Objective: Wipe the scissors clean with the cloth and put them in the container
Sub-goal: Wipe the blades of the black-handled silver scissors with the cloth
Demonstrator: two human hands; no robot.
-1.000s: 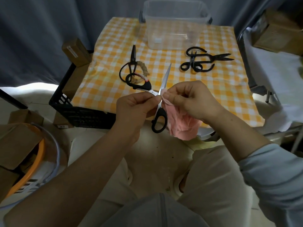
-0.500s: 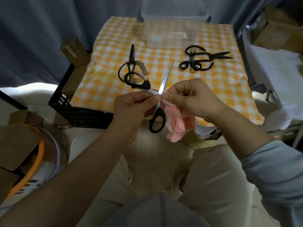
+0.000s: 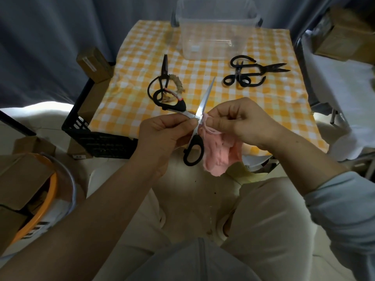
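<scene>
At centre frame, just off the near edge of the desk (image 3: pixel 263 102): wiping step in hand. The scissors (image 3: pixel 203 100) are spread open, one bright blade aimed toward upper centre, one black loop hanging down, the other loop reaching left over the desk edge.

The left hand (image 3: pixel 162 134) steadies them near the pivot, its fingers (image 3: pixel 182 122) curled tight on the metal. The right hand (image 3: pixel 241 118) holds the pink cloth (image 3: pixel 219 157). Its fingers (image 3: pixel 217 118) are narrowed to a pinch, pressing a fold of cloth to the root of the blade. The rest of the cloth hangs loose below.

Judgement: cleaning is under way at the blade base, and the long upward blade shows bare of cloth. The next move likely calls for drawing the pinch along that blade to the tip, pads on the flats and clear of the edge, with the left hand firm. After that comes the other blade, then closing them for the carry.

The clear container (image 3: pixel 215 47) stands at upper centre, well apart from both hands. More dark scissors lie on the desk, one pair (image 3: pixel 162 78) left of centre and a cluster (image 3: pixel 249 74) at upper right.
</scene>
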